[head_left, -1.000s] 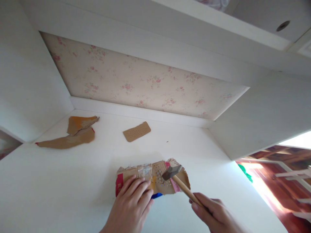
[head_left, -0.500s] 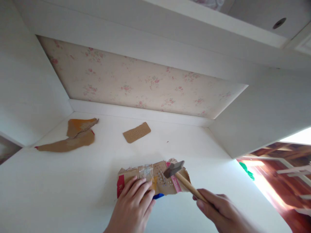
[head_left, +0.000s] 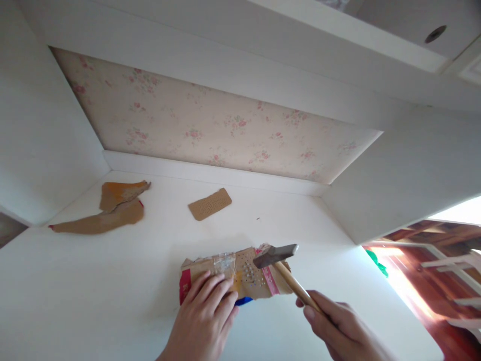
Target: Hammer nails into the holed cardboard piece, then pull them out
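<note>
A torn piece of brown cardboard (head_left: 259, 281) with red and blue print lies on the white desk (head_left: 112, 291). Several small nails stand in a cluster in its middle (head_left: 248, 273). My left hand (head_left: 205, 321) lies flat on the cardboard's left part, fingers spread, pressing it down. My right hand (head_left: 338, 331) is closed round the wooden handle of a small hammer (head_left: 276, 255). The hammer's metal head hangs raised just above the cardboard's right part, beside the nails.
Two torn brown cardboard scraps (head_left: 112, 210) lie at the far left of the desk, and a small perforated cardboard strip (head_left: 209, 204) lies near the back. A floral-papered back wall (head_left: 210, 125) and white side panels enclose the desk. A wooden floor (head_left: 432, 281) shows at right.
The hammer head has risen and swung a little to the right, off the cardboard. My left hand has stayed pressed on the cardboard. The view has shifted slightly.
</note>
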`<state>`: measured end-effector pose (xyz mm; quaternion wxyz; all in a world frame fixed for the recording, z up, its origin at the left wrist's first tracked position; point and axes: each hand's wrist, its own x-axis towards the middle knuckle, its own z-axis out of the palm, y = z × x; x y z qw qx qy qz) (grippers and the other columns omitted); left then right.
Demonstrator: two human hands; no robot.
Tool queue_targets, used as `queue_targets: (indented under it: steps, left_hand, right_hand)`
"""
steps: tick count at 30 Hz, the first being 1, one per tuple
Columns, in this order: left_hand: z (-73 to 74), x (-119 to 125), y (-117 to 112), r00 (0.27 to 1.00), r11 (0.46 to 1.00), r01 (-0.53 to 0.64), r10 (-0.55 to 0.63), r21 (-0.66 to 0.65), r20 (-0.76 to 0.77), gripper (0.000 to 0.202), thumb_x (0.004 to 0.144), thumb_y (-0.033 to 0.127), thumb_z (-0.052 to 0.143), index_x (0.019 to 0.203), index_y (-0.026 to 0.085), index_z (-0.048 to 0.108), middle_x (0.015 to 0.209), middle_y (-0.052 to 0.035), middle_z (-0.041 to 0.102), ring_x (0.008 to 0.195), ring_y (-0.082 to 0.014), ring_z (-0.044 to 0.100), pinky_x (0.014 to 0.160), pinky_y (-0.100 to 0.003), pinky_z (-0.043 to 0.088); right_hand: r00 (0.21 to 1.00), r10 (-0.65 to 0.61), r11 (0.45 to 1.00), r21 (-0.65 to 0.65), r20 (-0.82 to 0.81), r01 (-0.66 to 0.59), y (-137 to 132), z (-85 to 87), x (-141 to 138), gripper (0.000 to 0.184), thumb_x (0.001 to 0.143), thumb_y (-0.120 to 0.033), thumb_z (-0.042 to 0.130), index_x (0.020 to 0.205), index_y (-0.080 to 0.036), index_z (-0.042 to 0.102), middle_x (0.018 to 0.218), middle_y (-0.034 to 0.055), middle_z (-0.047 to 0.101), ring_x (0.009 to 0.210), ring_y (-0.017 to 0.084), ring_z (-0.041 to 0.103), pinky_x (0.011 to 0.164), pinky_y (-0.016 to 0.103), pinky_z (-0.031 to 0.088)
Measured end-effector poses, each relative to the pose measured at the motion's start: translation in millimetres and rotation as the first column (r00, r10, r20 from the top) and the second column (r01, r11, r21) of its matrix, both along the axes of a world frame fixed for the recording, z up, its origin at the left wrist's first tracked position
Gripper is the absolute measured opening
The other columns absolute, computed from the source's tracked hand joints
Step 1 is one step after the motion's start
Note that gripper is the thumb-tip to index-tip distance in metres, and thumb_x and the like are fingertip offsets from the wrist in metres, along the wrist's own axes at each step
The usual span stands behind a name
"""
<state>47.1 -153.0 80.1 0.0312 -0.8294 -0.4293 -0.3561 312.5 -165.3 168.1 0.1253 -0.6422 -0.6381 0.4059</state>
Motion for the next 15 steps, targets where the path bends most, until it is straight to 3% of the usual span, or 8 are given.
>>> queue_targets:
  steps: [4, 10, 15]
  left_hand:
    - [-1.0, 0, -1, 1.000, 1.000, 0.003, -0.003, -0.016, 0.004, 0.018, 0.096, 0.024, 0.052, 0.102, 0.024, 0.070, 0.105, 0.0004, 0.073, 0.102, -0.0202, 0.064, 0.104, -0.040, 0.041]
    - [-3.6, 1, -2, 1.000, 1.000, -0.007, 0.007, -0.003, 0.003, 0.019, 0.097, 0.025, 0.052, 0.102, 0.023, 0.070, 0.108, 0.0000, 0.073, 0.103, -0.0205, 0.064, 0.104, -0.040, 0.040]
    - [-7.8, 1, 0, 1.000, 1.000, -0.011, 0.011, -0.006, 0.023, 0.021, 0.098, 0.026, 0.049, 0.102, 0.024, 0.070, 0.105, 0.0004, 0.074, 0.102, -0.0208, 0.065, 0.106, -0.040, 0.038]
  right_hand:
    - [0.998, 0.056, 0.998, -0.021, 0.007, -0.056, -3, -10.4, 2, 0.051, 0.091, -0.068, 0.042, 0.072, -0.023, 0.053, 0.059, -0.0052, 0.042, 0.049, 0.010, 0.036, 0.042, 0.022, 0.026]
    - [0.995, -0.058, 0.995, -0.091, -0.076, 0.051, -8, -14.9, 0, 0.049, 0.092, -0.068, 0.038, 0.077, -0.024, 0.050, 0.062, -0.0065, 0.037, 0.045, 0.008, 0.026, 0.037, 0.024, 0.019]
    - [0.998, 0.064, 0.996, -0.071, 0.009, -0.063, -8, -15.6, -3, 0.051, 0.092, -0.068, 0.040, 0.072, -0.022, 0.052, 0.060, -0.0047, 0.042, 0.052, 0.011, 0.037, 0.045, 0.024, 0.028]
